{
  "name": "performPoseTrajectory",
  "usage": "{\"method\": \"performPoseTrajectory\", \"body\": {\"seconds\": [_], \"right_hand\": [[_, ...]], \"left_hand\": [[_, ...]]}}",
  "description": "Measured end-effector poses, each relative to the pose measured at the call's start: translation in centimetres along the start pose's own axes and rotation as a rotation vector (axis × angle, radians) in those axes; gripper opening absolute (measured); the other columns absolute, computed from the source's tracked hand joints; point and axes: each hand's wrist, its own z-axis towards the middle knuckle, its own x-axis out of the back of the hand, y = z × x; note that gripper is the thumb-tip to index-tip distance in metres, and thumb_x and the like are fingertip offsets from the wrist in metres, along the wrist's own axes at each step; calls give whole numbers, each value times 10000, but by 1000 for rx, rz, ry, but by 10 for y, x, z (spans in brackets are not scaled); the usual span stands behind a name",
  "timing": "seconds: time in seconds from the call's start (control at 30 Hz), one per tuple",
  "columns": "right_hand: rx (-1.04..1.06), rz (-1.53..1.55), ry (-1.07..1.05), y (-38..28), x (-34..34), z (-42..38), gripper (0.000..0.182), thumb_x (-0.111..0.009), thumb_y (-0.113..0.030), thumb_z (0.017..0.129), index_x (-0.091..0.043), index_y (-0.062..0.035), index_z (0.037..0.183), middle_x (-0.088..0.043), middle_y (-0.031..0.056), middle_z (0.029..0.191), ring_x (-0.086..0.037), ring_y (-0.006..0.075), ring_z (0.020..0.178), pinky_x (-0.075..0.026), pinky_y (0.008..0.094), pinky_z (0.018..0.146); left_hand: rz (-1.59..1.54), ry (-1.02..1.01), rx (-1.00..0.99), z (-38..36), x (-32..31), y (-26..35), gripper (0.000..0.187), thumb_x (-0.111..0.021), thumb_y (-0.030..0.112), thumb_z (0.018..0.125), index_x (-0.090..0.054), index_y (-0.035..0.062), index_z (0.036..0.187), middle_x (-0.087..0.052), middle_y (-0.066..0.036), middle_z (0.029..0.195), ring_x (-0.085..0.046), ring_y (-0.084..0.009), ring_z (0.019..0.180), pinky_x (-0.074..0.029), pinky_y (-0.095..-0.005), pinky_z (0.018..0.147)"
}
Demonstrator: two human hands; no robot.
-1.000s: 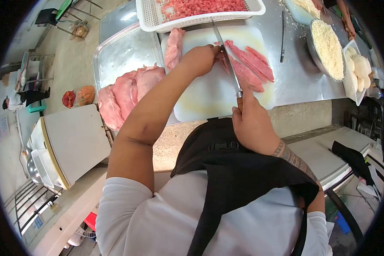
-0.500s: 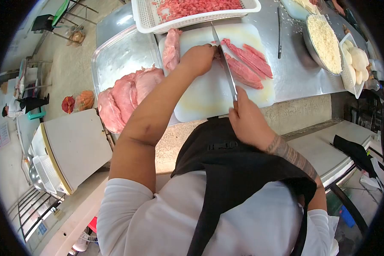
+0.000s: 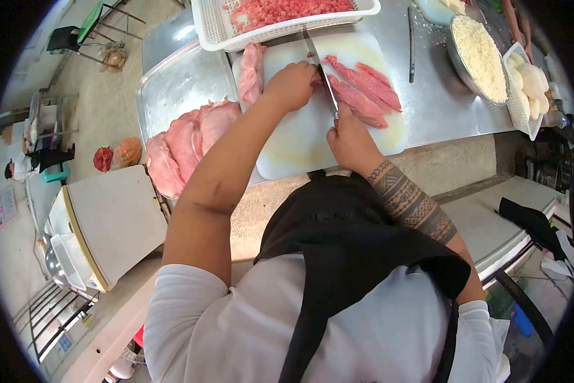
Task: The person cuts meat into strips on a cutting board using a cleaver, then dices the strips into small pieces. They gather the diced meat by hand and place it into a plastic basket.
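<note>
My right hand point(image 3: 352, 142) is closed around the handle of a long kitchen knife point(image 3: 329, 91), whose blade points away from me across the white cutting board point(image 3: 293, 147). Close to the left of the blade, my left hand point(image 3: 293, 87) has its fingers curled down on a piece of meat, mostly hidden under them. Right of the blade lie several long strips of red meat point(image 3: 363, 96). A paler, rolled-looking piece of meat point(image 3: 252, 73) rests on the board's left edge.
Large pink meat pieces point(image 3: 188, 143) lie in a metal tray point(image 3: 178, 80) at left. A white basket point(image 3: 287, 33) of diced meat stands behind the board. To the right are a steel rod point(image 3: 411, 51), a bowl of chopped white food point(image 3: 478, 57) and a basket of white pieces point(image 3: 526, 89). Another person's arm shows far right.
My right hand has moved forward and slightly left with the knife, the blade sliding away from me. My left hand stays beside the blade; the whole view has shifted a little.
</note>
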Motion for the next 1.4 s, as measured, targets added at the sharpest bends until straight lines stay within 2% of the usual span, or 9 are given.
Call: {"method": "performPoseTrajectory", "body": {"seconds": [0.27, 0.43, 0.57, 0.77, 0.97, 1.07, 1.17, 1.27, 1.4], "right_hand": [[-20, -30, -22, 1, -2, -28, 333, -593, -81, 936, -480, 38, 1225, -695, 323, 976, -688, 513, 937, -533, 598, 847], [-62, -10, -108, 11, 18, -52, 427, -601, -92, 938, -474, 29, 1327, -707, 283, 977, -698, 490, 926, -541, 580, 826], [-56, -74, -128, 23, 32, -55, 435, -622, -101, 933, -487, 9, 1332, -707, 254, 934, -704, 477, 916, -545, 565, 809], [47, -17, -132, 32, 57, -66, 461, -663, -128, 934, -516, -1, 1352, -710, 236, 913, -714, 451, 891, -548, 537, 789], [92, 97, -162, 41, 98, -75, 482, -667, -156, 985, -524, -22, 1426, -702, 214, 886, -714, 396, 805, -550, 473, 745], [59, 96, -239, 46, 118, -74, 448, -658, -150, 1003, -536, -24, 1415, -681, 206, 850, -697, 367, 754, -540, 444, 720], [79, 74, -301, 56, 129, -70, 433, -659, -144, 1006, -546, -20, 1405, -667, 201, 834, -684, 352, 731, -530, 430, 707], [145, 24, -342, 68, 134, -60, 429, -658, -141, 1007, -550, -17, 1403, -667, 208, 839, -689, 355, 749, -531, 432, 716], [173, -66, -425, 70, 147, -49, 427, -660, -151, 1011, -549, -3, 1396, -679, 223, 860, -702, 392, 800, -538, 460, 744]], "left_hand": [[-27, -1, -7, 6, -4, -10, 132, -723, 123, 823, -685, 41, 920, -674, -188, 1057, -646, -437, 1039, -521, -536, 929], [-39, -66, -73, -9, 2, -13, 252, -723, 128, 823, -685, 50, 1060, -675, -185, 1060, -649, -430, 1037, -528, -527, 919], [-83, -78, -87, -31, 16, 5, 344, -718, 119, 828, -674, 65, 1165, -674, -171, 1074, -647, -409, 1065, -535, -511, 928], [-35, -221, 39, -70, 22, 34, 249, -724, 84, 826, -716, 77, 1075, -672, -138, 1055, -657, -364, 1065, -543, -478, 934], [-168, -47, 157, -97, 4, 40, 183, -748, 130, 848, -741, 108, 1029, -664, -128, 1040, -659, -354, 1040, -548, -479, 892], [-302, -141, 243, -105, 14, 52, 209, -759, 116, 833, -748, 106, 1042, -672, -131, 1029, -656, -356, 1032, -542, -474, 896], [-119, 13, 157, -103, 12, 61, 217, -772, 107, 817, -754, 104, 1033, -688, -128, 1033, -654, -366, 1041, -536, -473, 906], [-59, -71, 210, -101, 0, 64, 364, -791, 98, 813, -723, 74, 1169, -680, -127, 1155, -643, -373, 1112, -526, -459, 977], [-106, 303, 335, -113, -10, 81, 473, -798, 78, 808, -679, 52, 1265, -680, -159, 1182, -662, -374, 1108, -542, -461, 973]]}}
